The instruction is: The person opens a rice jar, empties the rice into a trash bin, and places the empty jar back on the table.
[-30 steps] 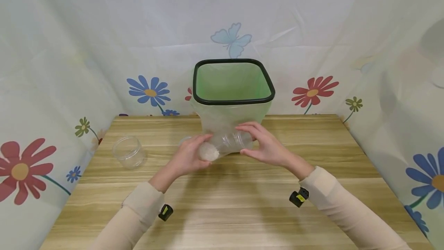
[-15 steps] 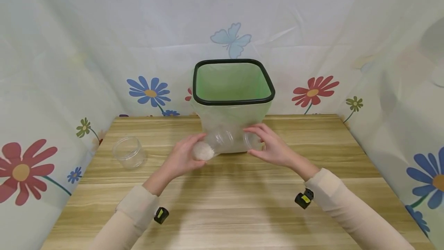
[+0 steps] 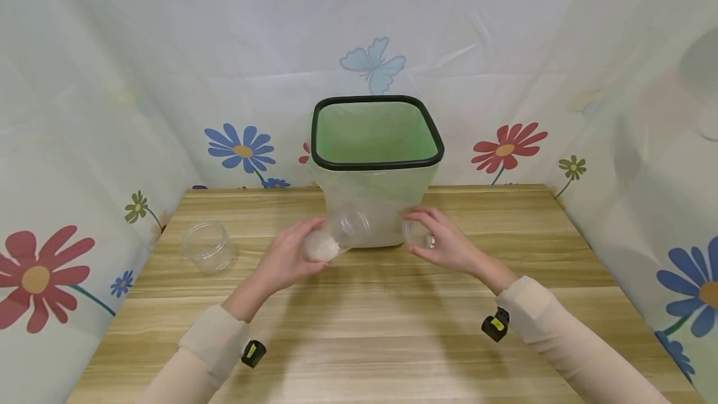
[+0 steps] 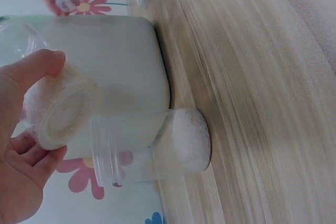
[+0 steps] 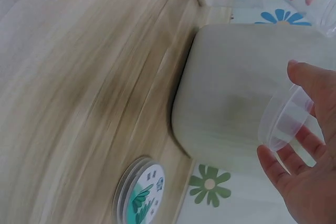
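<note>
My left hand (image 3: 283, 259) grips the base of a clear plastic jar (image 3: 321, 247) holding some white grains. This jar lies tilted, its open mouth turned up and to the right. My right hand (image 3: 449, 245) pinches a shallow clear plastic lid (image 5: 275, 121) between thumb and fingers, apart from the jar. Both are in front of a pale green bin (image 3: 376, 204) with a black rim. A second clear jar (image 4: 142, 145) stands upright on the table with a white grainy layer at its bottom; in the head view it is to the left.
The wood-grain table (image 3: 359, 335) runs back to a white cloth (image 3: 252, 36) printed with flowers and butterflies. In the right wrist view, a round stack of discs (image 5: 142, 192) with a green leaf print lies on the table beside the bin. My right hand hides it in the head view.
The lid has come away from the jar's mouth. My right hand moved right with the lid, and my left hand moved slightly left with the jar.
</note>
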Tool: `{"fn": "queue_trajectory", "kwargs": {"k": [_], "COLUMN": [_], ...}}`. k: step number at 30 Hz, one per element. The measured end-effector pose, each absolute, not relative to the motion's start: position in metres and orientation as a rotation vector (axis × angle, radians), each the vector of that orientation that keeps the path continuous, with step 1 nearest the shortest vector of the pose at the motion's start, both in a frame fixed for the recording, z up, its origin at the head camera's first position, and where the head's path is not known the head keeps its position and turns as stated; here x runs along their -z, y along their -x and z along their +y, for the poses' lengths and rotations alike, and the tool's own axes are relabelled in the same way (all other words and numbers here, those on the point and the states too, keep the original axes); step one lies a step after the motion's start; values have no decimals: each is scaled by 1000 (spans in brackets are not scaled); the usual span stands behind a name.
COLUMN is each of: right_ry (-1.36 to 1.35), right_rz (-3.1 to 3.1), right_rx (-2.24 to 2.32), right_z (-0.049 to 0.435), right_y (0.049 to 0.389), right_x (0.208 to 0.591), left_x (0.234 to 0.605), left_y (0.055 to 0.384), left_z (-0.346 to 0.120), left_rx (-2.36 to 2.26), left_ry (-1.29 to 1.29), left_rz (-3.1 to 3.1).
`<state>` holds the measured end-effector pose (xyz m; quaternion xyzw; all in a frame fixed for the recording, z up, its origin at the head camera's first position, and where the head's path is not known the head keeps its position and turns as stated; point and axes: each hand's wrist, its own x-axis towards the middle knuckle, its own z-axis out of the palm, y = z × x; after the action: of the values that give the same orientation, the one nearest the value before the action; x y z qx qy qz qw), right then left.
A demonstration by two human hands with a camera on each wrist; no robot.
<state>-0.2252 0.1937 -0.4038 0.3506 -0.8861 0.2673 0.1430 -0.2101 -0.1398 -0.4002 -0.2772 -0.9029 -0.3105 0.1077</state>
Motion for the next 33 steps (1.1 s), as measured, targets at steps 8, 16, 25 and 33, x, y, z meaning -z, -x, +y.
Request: {"fn": "queue_trajectory", "kwargs": {"k": [8,16,25,33], "right_ry": [-909,-830,-752,-643], "right_rz": [-2642,-2696,-2760,-2832], "right_rx": [-773,-780,-761,-752], "right_z": [208,221,238,254], "right_y": [230,234,239,242], "right_x": [412,421,430,440], "left_x": [396,391,392,391], "left_y": [208,208,206,204], "left_z": [-144,-149,-156,-161], "left_rx": [931,941,931,919], "left_ry": [764,741,721,684], "left_rz": [-2671,-2672,-2646,-2663]}}
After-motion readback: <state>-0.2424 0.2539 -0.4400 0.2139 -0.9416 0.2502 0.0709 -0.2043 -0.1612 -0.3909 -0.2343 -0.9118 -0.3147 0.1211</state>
